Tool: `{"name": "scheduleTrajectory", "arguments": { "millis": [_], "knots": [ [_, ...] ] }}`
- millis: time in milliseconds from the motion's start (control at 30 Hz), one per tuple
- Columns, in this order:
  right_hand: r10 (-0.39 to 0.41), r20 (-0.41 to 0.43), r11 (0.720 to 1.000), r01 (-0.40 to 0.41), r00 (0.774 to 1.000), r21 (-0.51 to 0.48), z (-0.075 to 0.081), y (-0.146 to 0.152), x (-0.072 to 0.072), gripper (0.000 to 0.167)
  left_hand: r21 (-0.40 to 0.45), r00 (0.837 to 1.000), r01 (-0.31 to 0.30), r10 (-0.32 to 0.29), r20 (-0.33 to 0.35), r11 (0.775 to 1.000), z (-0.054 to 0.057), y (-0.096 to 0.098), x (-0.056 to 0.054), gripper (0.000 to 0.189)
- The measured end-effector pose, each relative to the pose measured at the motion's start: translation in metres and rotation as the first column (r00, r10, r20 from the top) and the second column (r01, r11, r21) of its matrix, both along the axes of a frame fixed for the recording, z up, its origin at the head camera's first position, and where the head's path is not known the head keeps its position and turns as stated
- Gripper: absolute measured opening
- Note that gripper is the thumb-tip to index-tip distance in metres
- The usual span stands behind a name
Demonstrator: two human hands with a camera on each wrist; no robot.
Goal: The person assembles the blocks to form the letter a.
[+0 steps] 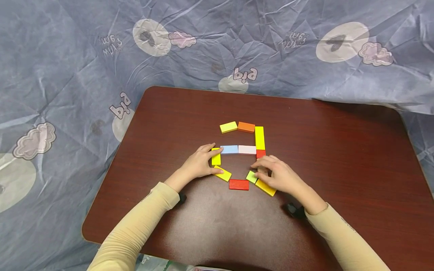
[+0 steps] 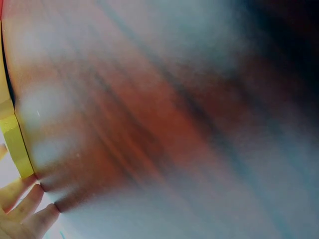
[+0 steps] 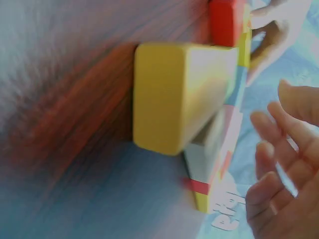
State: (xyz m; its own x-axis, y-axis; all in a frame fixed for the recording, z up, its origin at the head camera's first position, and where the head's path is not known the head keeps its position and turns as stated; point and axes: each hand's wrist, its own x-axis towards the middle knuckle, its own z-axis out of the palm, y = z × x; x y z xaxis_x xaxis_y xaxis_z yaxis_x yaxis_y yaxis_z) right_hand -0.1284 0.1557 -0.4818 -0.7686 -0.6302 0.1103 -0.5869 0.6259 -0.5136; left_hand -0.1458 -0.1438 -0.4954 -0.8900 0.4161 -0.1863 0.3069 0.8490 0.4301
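Note:
Flat coloured blocks lie in a figure on the brown table. My left hand [image 1: 198, 162] has its fingers spread, the index fingertip at the left end of the blue block [image 1: 230, 150] and over a yellow block [image 1: 216, 161]. Its thumb rests on the slanted yellow block [image 1: 226, 176]. Over the figure's right side is my right hand [image 1: 280, 175], loosely bent and holding nothing in the right wrist view. Close by it are a lime block [image 1: 251, 176], a deep-yellow block [image 1: 265, 187] and a pale block [image 3: 199, 162], partly hidden by the hand in the head view.
A red block [image 1: 239, 184] lies at the figure's front. Behind are a pink block [image 1: 247, 150], a tall yellow piece [image 1: 259, 136], an orange block [image 1: 246, 127] and another yellow block [image 1: 228, 127]. Patterned blue-grey cloth [image 1: 210, 45] hangs beyond the table [image 1: 339, 150].

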Motion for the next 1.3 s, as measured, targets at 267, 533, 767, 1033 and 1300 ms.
{"name": "scheduleTrajectory", "arguments": {
  "millis": [267, 533, 767, 1033, 1300],
  "knots": [
    [-0.174, -0.035, 0.974, 0.177, 0.984, 0.144, -0.005, 0.013, 0.036, 0.032, 0.011, 1.0, 0.0, 0.0, -0.006, 1.0, -0.001, 0.0, 0.0, 0.084],
    [-0.238, -0.068, 0.966, 0.244, 0.969, 0.085, -0.021, 0.016, 0.048, 0.038, 0.016, 1.0, -0.002, 0.002, -0.002, 1.0, 0.0, -0.001, 0.002, 0.084],
    [-0.284, -0.071, 0.957, 0.287, 0.956, 0.039, -0.025, 0.017, 0.051, 0.04, 0.018, 1.0, 0.006, -0.005, -0.006, 1.0, 0.0, -0.001, 0.001, 0.084],
    [-0.293, -0.101, 0.955, 0.295, 0.951, 0.006, -0.027, 0.015, 0.053, 0.043, 0.018, 1.0, -0.005, 0.005, -0.009, 1.0, -0.001, 0.0, -0.001, 0.085],
    [-0.319, -0.063, 0.946, 0.322, 0.946, 0.041, -0.026, 0.013, 0.054, 0.04, 0.021, 1.0, -0.004, 0.004, -0.01, 1.0, -0.002, 0.0, 0.0, 0.085]
  ]
}}
